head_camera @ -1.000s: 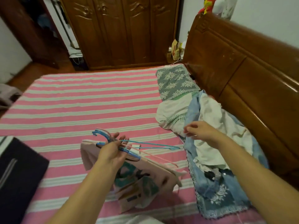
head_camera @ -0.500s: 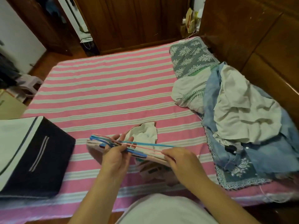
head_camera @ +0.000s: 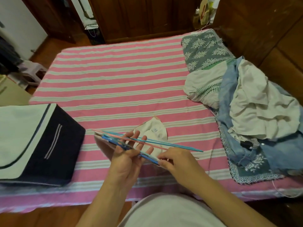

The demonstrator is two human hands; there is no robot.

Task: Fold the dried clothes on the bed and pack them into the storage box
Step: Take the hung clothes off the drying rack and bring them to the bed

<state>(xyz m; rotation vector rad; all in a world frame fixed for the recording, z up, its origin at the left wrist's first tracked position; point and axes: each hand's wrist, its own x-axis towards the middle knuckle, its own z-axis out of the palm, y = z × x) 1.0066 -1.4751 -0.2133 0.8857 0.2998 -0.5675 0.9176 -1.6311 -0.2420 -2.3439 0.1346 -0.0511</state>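
My left hand (head_camera: 127, 154) holds a bundle of thin blue and pink hangers (head_camera: 172, 145) over the near side of the bed, its fingers spread with the wires running across them. A pale pink-and-white garment (head_camera: 155, 130) hangs on them and is mostly hidden under my hands. At the near end of a blue hanger, my right hand (head_camera: 177, 163) pinches that garment's edge. The dark navy storage box (head_camera: 65, 145) with a white flap stands on the bed to the left. A heap of unfolded clothes (head_camera: 262, 112), white and denim blue, lies at the right.
The pink striped sheet (head_camera: 114, 79) covers the bed. A grey floral pillow (head_camera: 203, 48) lies at the far right by the wooden headboard (head_camera: 270, 30). A wooden wardrobe (head_camera: 144, 15) stands beyond the bed, and a stool (head_camera: 32, 69) on the floor at the left.
My right hand left the clothes heap and came across to the garment on the hangers. My left hand's fingers have spread. The view tipped down, bringing the storage box into sight.
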